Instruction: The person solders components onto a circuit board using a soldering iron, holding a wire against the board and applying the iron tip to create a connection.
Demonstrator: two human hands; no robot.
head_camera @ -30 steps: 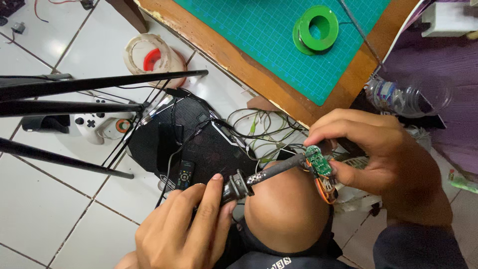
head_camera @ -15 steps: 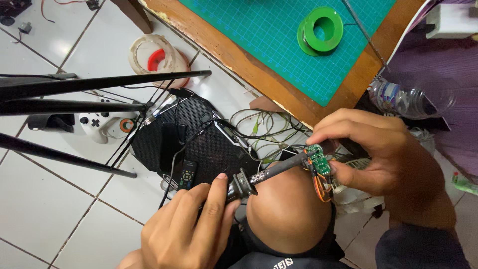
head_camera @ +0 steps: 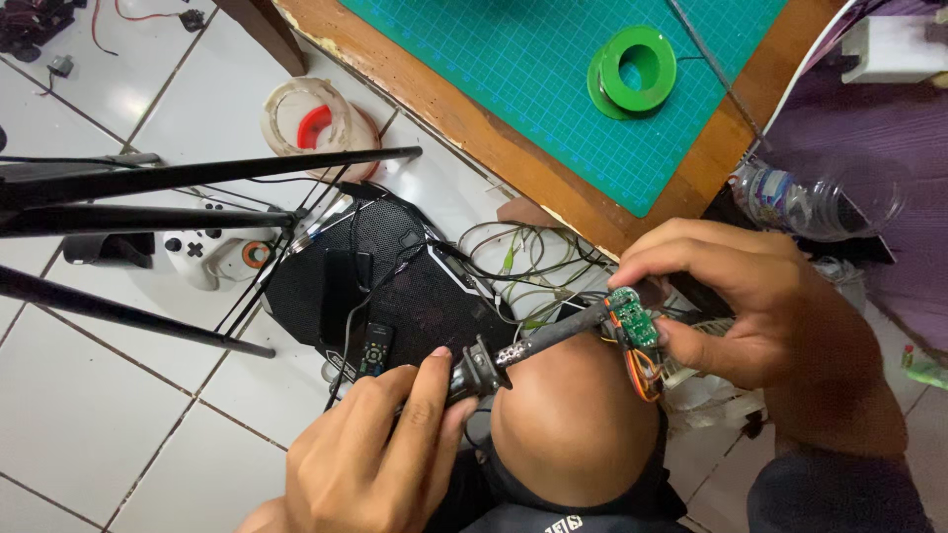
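Note:
My left hand [head_camera: 365,454] grips the dark handle of a soldering iron [head_camera: 523,345], whose barrel slants up and right over my bare knee [head_camera: 578,424]. Its tip meets a small green circuit board [head_camera: 632,321] with orange wires hanging from it. My right hand [head_camera: 760,306] pinches that board between thumb and fingers, just above the knee.
A wooden table [head_camera: 494,138] with a green cutting mat [head_camera: 513,59] and a green spool [head_camera: 632,64] lies ahead. On the tiled floor are a black mesh speaker [head_camera: 395,286], tangled cables [head_camera: 513,257], a white game controller [head_camera: 202,257], a tape roll [head_camera: 311,118], black tripod legs [head_camera: 148,183] and a plastic bottle [head_camera: 790,202].
Both hands hold the same grip; the iron's tip stays at the board. The view has shifted slightly, nothing else moved.

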